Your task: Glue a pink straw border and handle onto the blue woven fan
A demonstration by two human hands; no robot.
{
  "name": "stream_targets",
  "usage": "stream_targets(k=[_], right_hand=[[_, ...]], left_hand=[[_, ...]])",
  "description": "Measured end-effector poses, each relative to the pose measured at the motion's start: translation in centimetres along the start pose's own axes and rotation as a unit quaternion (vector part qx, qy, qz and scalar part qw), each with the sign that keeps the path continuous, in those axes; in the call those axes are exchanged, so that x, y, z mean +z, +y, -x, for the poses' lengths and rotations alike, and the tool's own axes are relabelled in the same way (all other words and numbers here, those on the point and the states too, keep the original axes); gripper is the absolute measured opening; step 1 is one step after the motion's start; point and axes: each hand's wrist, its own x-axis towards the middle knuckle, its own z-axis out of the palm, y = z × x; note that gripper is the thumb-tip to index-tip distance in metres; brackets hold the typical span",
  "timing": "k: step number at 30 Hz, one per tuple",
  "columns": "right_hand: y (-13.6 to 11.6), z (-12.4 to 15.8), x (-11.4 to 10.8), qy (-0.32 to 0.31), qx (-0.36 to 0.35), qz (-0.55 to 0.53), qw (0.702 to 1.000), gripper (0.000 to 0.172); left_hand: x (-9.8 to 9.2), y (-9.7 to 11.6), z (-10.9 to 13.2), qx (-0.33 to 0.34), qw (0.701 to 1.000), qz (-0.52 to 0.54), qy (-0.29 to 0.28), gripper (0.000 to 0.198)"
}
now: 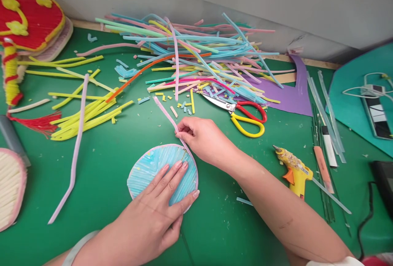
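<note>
The blue disc [147, 167], a round piece faced with pale blue strands and edged in pink, lay flat on the green table [101, 167] close to the person. The left hand [159, 208] rested on top of it, palm down and fingers spread flat, covering its lower right part and gripping nothing. The right hand [205, 139] sat just above the disc's upper right edge, thumb and forefinger pinched shut on a pink chenille stem [164, 110]. From that pinch the stem ran up and to the left across the table, while its lower end met the disc's rim right beside the fingers.

Just beyond the right hand lay scissors [242, 114] with one red and one yellow handle, blades pointing left. Behind them sprawled a loose heap of coloured stems [199, 57], mostly blue, pink and yellow, with cut scraps scattered in front. A bundle of yellow stems [86, 110] lay to the left, and a long lilac stem [75, 151] stretched down the table well apart from the disc. A yellow glue gun [294, 172] stood to the right of the forearm, near clear glue sticks [327, 110]. A purple sheet [291, 94] and a teal sheet [346, 102] lay at the far right. A red and yellow fan [27, 16] with a tassel occupied the far left corner. A grey wall [276, 4] backed the table.
</note>
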Motion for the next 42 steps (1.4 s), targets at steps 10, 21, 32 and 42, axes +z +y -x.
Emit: stream_targets(k=[10,21,32,42], right_hand=[[0.2,-0.1,0.1,-0.003,-0.007,-0.019,1.000,0.009],[0.3,-0.1,0.2,-0.004,-0.001,-0.034,0.999,0.009],[0.7,-0.3,0.2,-0.004,-0.013,-0.053,0.999,0.008],[0.9,-0.3,0.3,-0.004,-0.025,-0.051,0.998,0.006]], left_hand=[[-0.5,0.0,-0.3,0.007,1.000,-0.006,-0.006,0.063],[-0.2,0.1,-0.1,0.000,1.000,0.000,-0.008,0.060],[-0.5,0.2,-0.3,-0.001,1.000,-0.010,-0.014,0.065],[-1.2,0.4,-0.6,0.010,1.000,-0.018,-0.015,0.063]])
